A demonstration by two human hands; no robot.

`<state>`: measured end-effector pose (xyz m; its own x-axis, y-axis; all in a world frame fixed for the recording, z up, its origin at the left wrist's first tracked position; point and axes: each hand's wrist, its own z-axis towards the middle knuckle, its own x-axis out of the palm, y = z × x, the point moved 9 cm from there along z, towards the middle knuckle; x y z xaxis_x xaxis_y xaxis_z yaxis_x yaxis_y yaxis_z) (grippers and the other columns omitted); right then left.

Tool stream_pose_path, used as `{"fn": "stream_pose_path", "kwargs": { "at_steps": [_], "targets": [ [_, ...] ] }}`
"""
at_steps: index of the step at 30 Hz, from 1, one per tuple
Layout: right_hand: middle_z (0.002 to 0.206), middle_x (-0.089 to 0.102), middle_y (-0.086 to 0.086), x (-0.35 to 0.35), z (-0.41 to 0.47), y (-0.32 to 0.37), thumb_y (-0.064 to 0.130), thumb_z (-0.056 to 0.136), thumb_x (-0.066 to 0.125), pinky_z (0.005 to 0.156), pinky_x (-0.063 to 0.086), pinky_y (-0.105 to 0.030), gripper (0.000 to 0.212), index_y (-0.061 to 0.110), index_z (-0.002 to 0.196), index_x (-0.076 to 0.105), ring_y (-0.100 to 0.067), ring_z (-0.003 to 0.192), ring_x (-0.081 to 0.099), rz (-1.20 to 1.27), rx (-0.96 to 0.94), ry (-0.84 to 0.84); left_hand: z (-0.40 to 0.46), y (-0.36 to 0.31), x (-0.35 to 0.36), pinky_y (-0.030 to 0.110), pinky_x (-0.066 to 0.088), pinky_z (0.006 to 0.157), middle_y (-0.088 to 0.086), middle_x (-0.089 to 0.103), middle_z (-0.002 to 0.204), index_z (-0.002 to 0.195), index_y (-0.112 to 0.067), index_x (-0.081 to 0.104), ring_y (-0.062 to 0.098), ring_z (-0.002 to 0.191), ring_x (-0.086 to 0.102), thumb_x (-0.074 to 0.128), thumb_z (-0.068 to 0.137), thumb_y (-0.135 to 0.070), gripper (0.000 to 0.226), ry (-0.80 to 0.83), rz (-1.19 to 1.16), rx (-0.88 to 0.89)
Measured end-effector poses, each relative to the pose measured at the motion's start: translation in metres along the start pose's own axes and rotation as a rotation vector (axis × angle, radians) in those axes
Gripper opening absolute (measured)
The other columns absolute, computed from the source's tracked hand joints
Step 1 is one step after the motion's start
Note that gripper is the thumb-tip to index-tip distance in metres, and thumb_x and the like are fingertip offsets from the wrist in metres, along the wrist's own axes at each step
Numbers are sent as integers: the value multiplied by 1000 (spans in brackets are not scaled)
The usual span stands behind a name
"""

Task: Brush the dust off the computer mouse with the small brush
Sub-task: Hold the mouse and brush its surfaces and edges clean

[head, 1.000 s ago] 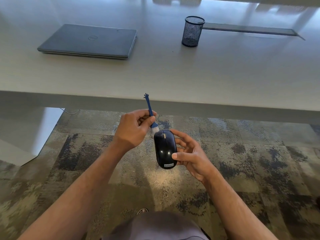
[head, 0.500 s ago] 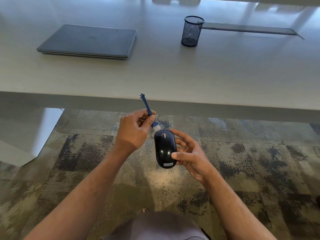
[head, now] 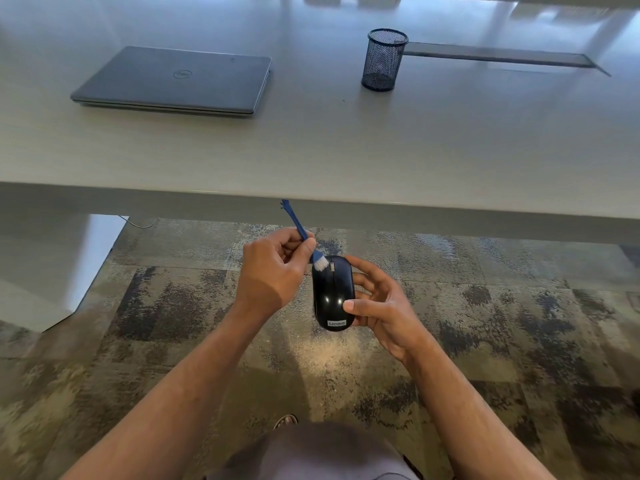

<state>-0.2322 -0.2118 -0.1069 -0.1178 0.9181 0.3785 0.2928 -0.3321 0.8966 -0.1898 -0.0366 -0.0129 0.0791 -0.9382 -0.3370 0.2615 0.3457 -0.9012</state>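
Brushing underway: left hand (head: 273,271) pinches the small brush (head: 304,240), bristles touching the front-left of the mouse (head: 332,294), which the right hand (head: 381,306) grips in mid-air below the worktop (head: 346,161) near edge; rear apparently still unbrushed.

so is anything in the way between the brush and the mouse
Nothing visible is. The left hand pinches the blue brush, and its white bristles already rest on the front left of the mouse, beside the scroll wheel. The right hand holds the mouse from the right side, clear of the bristles.
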Motion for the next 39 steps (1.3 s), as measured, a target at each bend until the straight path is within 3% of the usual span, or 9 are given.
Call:
{"fn": "stream_pose_path", "kwargs": {
  "at_steps": [6,11,17,23,29,32,36,39],
  "targets": [
    [124,68,-11,6,3,0,-4,65,76,66,57,-40,75,22,133,61,-31,97,70,16,2,23,12,-5,6,16,56,66,-12,71,81,93,-40,66,3,76,69,67,92,-19,21,26,-14,-16],
    [126,67,-12,4,3,1,-4,65,76,72,54,-43,76,21,135,60,-32,99,68,28,-3,19,13,4,7,10,53,68,-15,68,82,99,-32,67,-3,76,67,67,92,-18,16,84,53,-24],
    [122,70,-7,4,0,-1,2,60,83,74,56,-45,80,22,134,60,-31,99,68,34,5,36,18,4,2,15,56,70,-13,70,84,94,-42,64,2,79,68,67,92,-17,25,142,45,-29],
    [125,68,-10,15,1,0,1,62,82,73,57,-44,78,23,134,61,-30,97,70,37,-2,83,20,-6,19,17,55,76,-11,68,99,110,-27,69,2,89,67,63,94,-17,20,219,36,7],
    [123,69,-7,10,-1,0,-8,66,74,74,58,-45,78,20,137,57,-29,98,70,38,-5,74,23,4,12,6,48,69,-16,67,94,108,-29,67,-8,84,64,64,94,-14,21,265,71,-23],
    [122,69,-7,12,-1,0,-7,65,75,71,59,-42,78,20,136,58,-28,97,70,40,-4,75,26,2,9,8,49,68,-14,68,91,106,-29,68,-7,80,65,63,94,-13,20,240,33,-25],
    [121,70,-6,16,1,1,3,58,83,73,57,-45,81,22,133,60,-29,96,70,44,-8,81,24,-5,20,14,53,73,-14,67,98,108,-32,67,-1,89,66,61,96,-16,21,272,10,-4],
    [121,70,-7,15,1,0,-5,63,79,70,57,-42,79,21,134,59,-29,95,69,41,-6,77,23,-1,21,15,54,77,-18,65,100,110,-29,68,-1,93,65,61,96,-16,20,287,50,-5]
  ]
}}
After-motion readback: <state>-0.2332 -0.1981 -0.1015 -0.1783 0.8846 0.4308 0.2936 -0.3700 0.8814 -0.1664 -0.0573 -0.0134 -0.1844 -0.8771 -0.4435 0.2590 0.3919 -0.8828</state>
